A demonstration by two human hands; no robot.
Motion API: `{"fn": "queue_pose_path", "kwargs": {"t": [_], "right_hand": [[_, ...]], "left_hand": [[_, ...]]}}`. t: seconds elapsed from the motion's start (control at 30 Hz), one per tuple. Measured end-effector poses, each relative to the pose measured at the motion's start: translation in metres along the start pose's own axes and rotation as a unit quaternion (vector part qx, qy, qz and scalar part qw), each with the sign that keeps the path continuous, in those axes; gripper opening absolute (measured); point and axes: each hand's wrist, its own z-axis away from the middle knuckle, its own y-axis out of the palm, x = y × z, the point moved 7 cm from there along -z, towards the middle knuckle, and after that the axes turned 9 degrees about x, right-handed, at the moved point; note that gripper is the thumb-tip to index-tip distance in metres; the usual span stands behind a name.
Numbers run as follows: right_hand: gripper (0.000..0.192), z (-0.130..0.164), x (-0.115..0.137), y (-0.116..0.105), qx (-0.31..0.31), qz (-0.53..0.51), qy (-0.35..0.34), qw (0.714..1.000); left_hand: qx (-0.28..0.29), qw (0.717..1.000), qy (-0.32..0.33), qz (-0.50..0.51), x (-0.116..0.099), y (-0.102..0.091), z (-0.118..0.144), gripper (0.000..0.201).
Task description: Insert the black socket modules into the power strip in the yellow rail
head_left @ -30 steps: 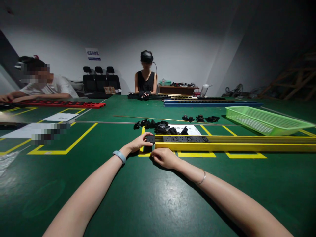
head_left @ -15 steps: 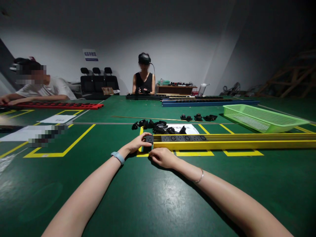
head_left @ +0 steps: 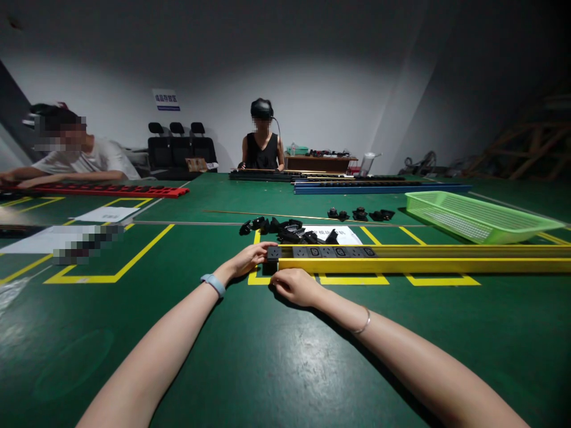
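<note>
A long yellow rail (head_left: 423,264) lies across the green table, with several black socket modules (head_left: 332,252) seated in its left part. My left hand (head_left: 248,260) grips a black socket module (head_left: 273,252) at the rail's left end. My right hand (head_left: 297,285) rests with curled fingers against the rail's front left corner, steadying it. A pile of loose black socket parts (head_left: 285,229) lies just behind the rail, partly on a white sheet (head_left: 345,235).
A green mesh basket (head_left: 473,217) stands at the right rear. Blue rails (head_left: 379,187) and a red rail (head_left: 111,190) lie farther back. One person sits across the table, another leans at the left. Papers (head_left: 49,238) lie on the left.
Both hands stay at the rail's left end. The view shifted slightly. The person across the table moved their hands down along their black rail.
</note>
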Motion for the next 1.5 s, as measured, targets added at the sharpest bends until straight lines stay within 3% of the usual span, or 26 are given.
{"fn": "queue_pose_path", "kwargs": {"t": [0.87, 1.2, 1.5], "right_hand": [[0.016, 0.0, 0.001, 0.0, 0.003, 0.005, 0.003, 1.0], [0.016, 0.0, 0.0, 0.001, 0.006, 0.009, 0.007, 1.0], [0.015, 0.0, -0.001, 0.001, -0.007, 0.013, -0.003, 1.0]], "left_hand": [[0.023, 0.997, 0.024, -0.064, 0.004, 0.001, -0.002, 0.048], [-0.005, 0.986, 0.019, -0.163, 0.006, -0.001, -0.007, 0.048], [-0.045, 0.983, 0.012, -0.175, 0.008, 0.004, -0.013, 0.049]]}}
